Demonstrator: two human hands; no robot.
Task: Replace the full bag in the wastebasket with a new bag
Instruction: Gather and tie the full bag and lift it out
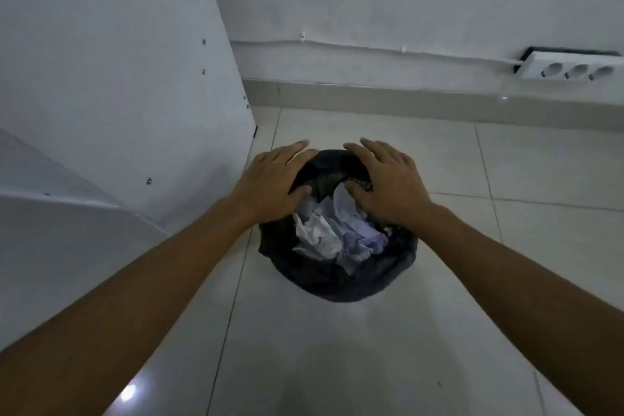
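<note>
A tall white panel [118, 78], seemingly the side of a cabinet, stands at the left edge of the pale tiled floor [371, 365]. Just beside it sits the round wastebasket lined with a black plastic bag [337, 284], stuffed with crumpled white paper [334, 233]. The left hand [270, 182] lies on the far-left rim, fingers loosely together over the bag's folded edge, thumb hooked inside. The right hand [388, 186] lies on the far-right rim, fingers slightly spread, thumb dipping inside too. Both seem placed to peel the bag's edge off the rim; neither has clearly pinched it yet. A white power strip [574, 66] sits against the far wall at right.
</note>
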